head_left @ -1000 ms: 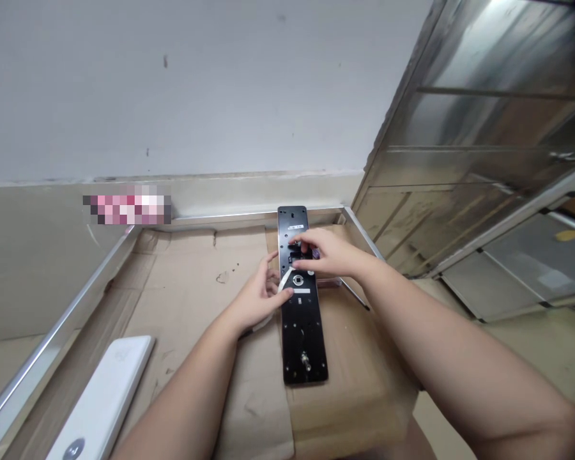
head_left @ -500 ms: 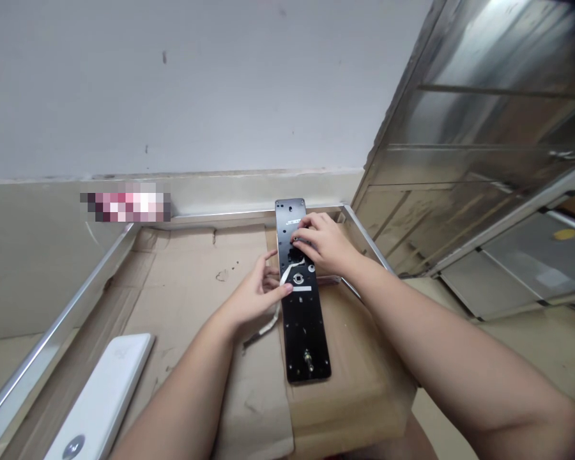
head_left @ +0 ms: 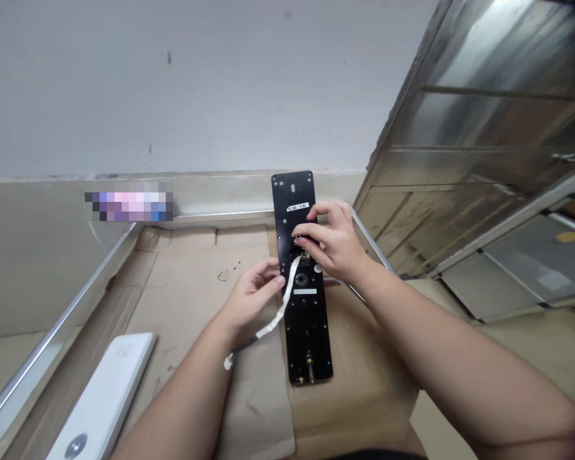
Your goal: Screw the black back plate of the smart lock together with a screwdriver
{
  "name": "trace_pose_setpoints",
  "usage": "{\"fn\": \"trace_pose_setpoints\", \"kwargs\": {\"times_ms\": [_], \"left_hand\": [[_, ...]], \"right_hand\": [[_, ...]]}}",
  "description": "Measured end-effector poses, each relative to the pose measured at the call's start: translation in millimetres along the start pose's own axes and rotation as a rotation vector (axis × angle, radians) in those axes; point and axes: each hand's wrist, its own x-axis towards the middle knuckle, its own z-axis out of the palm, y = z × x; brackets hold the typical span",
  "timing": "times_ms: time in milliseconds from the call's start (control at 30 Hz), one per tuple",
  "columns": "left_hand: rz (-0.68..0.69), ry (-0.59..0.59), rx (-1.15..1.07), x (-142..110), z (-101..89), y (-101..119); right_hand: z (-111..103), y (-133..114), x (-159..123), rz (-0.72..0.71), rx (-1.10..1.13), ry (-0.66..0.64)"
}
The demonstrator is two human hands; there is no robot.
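A long black door-lock panel [head_left: 306, 326] is tilted up with its far end raised. It has screw holes, a square-holed hub, a white label and a metal post near its lower end. My left hand [head_left: 256, 291] grips its left edge, thumb on the face and fingers partly hidden behind. Between thumb and forefinger, my right hand [head_left: 333, 239] pinches a small ring-shaped metal part [head_left: 298, 237] over the panel's middle. A white wrapped cable [head_left: 283, 305] comes out of the panel below those fingers and hangs left, ending in a small white connector [head_left: 228, 362].
Brown cardboard [head_left: 186, 275] lines the tabletop, with a metal-edged frame [head_left: 220, 216] around it. A white panel with a round knob [head_left: 110, 390] lies at the left front. A wall stands behind, and a metal cabinet [head_left: 460, 140] is at the right.
The panel's far end has lifted, turning its face more toward me. The cable has swung out to the left, and my left thumb has shifted to the panel's edge. My right hand keeps its pinch.
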Motion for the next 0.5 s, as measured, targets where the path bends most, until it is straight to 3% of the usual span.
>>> {"fn": "trace_pose_setpoints", "kwargs": {"times_ms": [167,333,400,500], "left_hand": [[-0.036,-0.031,-0.151,-2,8.5,3],[-0.027,-0.028,-0.283,5,-5.0,0],[-0.021,-0.001,-0.326,7,-11.1,-1],[-0.019,0.053,-0.379,6,-16.6,0]], "right_hand": [[2,-5,0,0.05,0.18,0.046],[1,5,1,0.263,0.396,0.137],[1,12,1,0.269,0.42,0.02],[4,19,-1,0.09,0.413,-0.294]]}}
